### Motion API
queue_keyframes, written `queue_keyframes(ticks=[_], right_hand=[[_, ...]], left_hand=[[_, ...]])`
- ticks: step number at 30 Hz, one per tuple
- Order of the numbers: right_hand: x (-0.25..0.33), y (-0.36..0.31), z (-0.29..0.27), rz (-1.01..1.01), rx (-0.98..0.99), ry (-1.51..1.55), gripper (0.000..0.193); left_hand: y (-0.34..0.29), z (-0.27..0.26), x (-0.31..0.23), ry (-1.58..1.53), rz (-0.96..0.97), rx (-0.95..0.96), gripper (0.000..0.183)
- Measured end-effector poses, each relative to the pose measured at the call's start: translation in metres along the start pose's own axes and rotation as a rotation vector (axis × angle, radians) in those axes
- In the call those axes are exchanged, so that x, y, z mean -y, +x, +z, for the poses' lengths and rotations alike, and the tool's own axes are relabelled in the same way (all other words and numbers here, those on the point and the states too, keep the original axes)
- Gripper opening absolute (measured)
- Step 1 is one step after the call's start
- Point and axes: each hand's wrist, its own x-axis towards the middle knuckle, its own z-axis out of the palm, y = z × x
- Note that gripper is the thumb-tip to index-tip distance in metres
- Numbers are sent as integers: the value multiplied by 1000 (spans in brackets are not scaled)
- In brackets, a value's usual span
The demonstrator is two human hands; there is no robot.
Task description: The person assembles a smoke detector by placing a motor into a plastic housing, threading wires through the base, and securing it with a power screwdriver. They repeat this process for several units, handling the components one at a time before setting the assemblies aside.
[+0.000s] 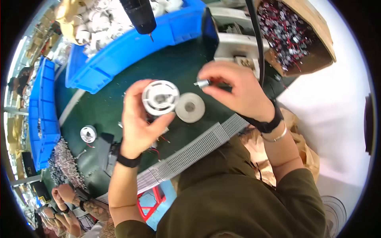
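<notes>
A white round plastic housing (160, 97) with curved slots in its face is gripped between the thumb and fingers of my left hand (136, 121). My right hand (240, 89) pinches a small silver motor (203, 83), its thin pale tip pointing left toward the housing. The two parts are apart. Just right of the housing, a grey round disc (190, 116) with a central hole lies on the green table (131, 77). Behind my left hand, bits of red wire show, partly hidden.
A black electric screwdriver (143, 22) hangs above a blue bin (135, 49) of white parts. Small motors with red wires fill a cardboard box (317, 59) at right. Another white housing (88, 134) lies left. A grey slotted strip (190, 152) borders the table. Co-workers' hands (65, 194) show lower left.
</notes>
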Motion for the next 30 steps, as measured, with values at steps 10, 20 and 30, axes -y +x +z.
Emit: queue_keyframes(ticks=[10, 20, 30], right_hand=[[-4, -13, 13, -51, 118, -85, 22], [-9, -4, 14, -164, 227, -165, 21], [-20, 5, 26, -333, 416, -306, 18]], left_hand=[[-25, 45, 30, 700, 219, 40, 57], [-23, 43, 18, 861, 62, 33, 80], [-11, 31, 26, 680, 82, 205, 70]])
